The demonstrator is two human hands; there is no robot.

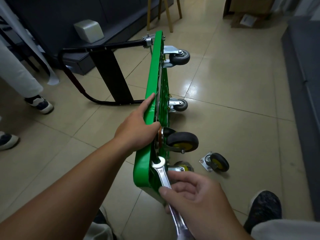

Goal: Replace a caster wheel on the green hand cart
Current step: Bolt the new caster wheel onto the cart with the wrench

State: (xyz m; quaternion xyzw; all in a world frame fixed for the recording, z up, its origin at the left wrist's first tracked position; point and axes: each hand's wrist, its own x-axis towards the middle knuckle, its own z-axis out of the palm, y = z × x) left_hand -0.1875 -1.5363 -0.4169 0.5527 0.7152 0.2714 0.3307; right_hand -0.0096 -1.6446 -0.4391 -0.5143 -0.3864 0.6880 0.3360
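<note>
The green hand cart (pixel 152 78) stands on its long edge on the tiled floor, wheels facing right. My left hand (pixel 138 125) grips its upper edge, fingers curled over the rim beside a yellow-hubbed caster (pixel 181 142). My right hand (pixel 199 194) holds a silver wrench (pixel 163 174), whose ring end sits at the cart's near corner, by another caster (pixel 183 168) that is partly hidden. A loose caster wheel (pixel 215 161) with a metal plate lies on the floor to the right. Two grey casters (pixel 179 57) (pixel 180 105) sit farther along the underside.
The cart's black folding handle (pixel 107 73) lies on the floor to the left. Another person's legs and shoes (pixel 39 103) stand at the far left. My shoe (pixel 265 207) is at the lower right. Wooden stool legs (pixel 169 14) stand behind, and a dark cabinet (pixel 304 84) lines the right.
</note>
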